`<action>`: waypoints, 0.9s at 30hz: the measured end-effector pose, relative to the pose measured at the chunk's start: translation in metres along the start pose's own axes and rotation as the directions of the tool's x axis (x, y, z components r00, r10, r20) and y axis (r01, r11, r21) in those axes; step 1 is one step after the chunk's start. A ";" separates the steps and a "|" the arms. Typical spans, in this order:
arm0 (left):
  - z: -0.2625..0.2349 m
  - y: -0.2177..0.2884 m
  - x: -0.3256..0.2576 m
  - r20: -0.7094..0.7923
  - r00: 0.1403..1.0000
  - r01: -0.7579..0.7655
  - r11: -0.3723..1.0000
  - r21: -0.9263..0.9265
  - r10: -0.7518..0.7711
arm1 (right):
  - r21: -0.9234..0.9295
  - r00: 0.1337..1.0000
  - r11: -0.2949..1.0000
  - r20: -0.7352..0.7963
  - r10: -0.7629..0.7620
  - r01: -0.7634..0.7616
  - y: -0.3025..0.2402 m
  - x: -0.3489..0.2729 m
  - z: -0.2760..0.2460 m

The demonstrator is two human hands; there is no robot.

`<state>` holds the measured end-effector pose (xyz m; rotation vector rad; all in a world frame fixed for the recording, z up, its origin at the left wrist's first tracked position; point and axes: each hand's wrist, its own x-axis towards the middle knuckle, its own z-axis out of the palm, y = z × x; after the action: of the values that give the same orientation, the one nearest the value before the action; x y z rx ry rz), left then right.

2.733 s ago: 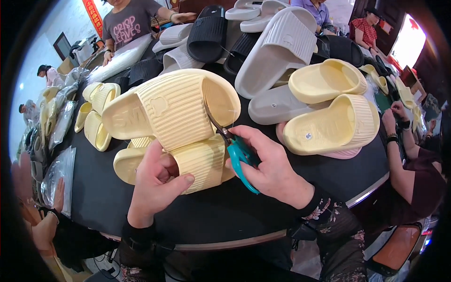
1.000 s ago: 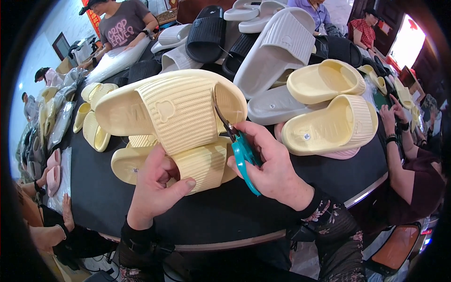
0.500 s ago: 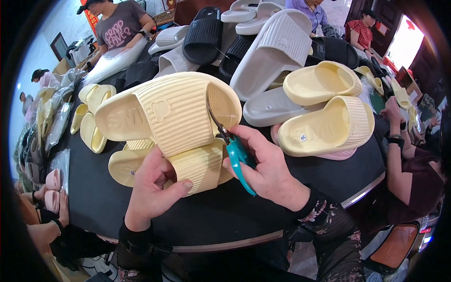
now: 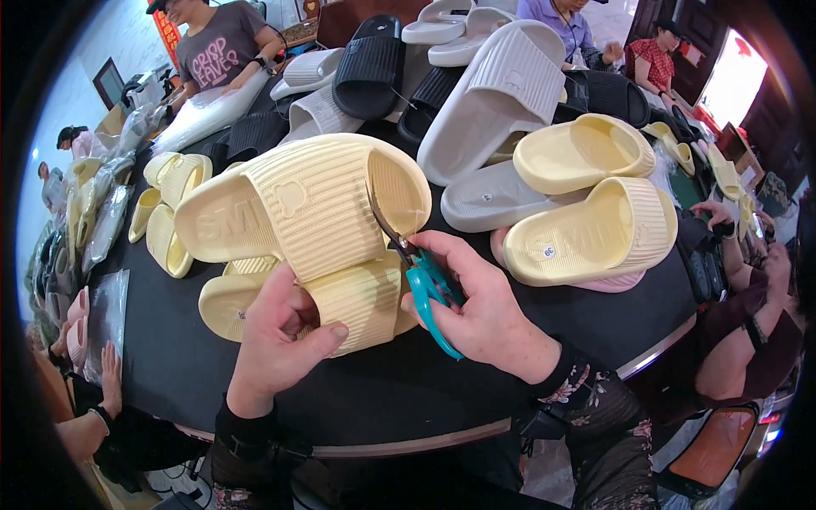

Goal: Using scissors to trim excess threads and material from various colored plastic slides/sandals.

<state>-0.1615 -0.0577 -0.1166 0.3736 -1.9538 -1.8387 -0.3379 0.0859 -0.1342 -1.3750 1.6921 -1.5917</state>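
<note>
My left hand (image 4: 285, 344) is closed on a pair of pale yellow slide slippers, thumb lying on the strap of the lower slipper (image 4: 357, 310). The upper slipper (image 4: 327, 212) tilts across it, with a raised outline on its ribbed strap. My right hand (image 4: 484, 302) grips the teal handles of scissors (image 4: 435, 306). The dark blades point up and left into the upper slipper's toe opening, beside the strap edge. A thin clear strand seems to show near the blades. The lower slipper's sole is partly hidden by the upper one and my fingers.
Yellow slippers (image 4: 595, 234) rest on grey and pink ones at right. More yellow slippers (image 4: 174, 212) lie left. Grey slippers (image 4: 493, 102) and black slippers (image 4: 368, 68) pile up at the back of the black table (image 4: 408, 399). Co-workers sit around it; a person's hand (image 4: 110, 378) is at left.
The scissors and the upper slipper have shifted slightly left, blades still at the toe opening. At left, a co-worker's hands and pink slippers moved; the co-worker at right moved their arms.
</note>
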 end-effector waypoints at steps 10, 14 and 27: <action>-0.001 -0.002 0.001 0.031 0.999 -0.021 1.000 -0.008 0.022 | -0.064 0.996 0.995 -0.030 -0.082 0.080 0.006 0.001 0.000; 0.002 0.001 0.000 0.008 1.000 -0.005 1.000 -0.002 0.005 | -0.038 0.995 0.995 -0.034 -0.090 0.089 0.007 0.001 0.001; 0.000 0.003 0.004 -0.076 0.997 0.020 1.000 0.020 -0.018 | 0.041 0.998 0.999 -0.054 0.023 -0.021 0.007 0.001 0.002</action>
<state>-0.1649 -0.0590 -0.1136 0.4638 -1.9259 -1.7904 -0.3395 0.0828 -0.1402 -1.3003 1.6903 -1.6560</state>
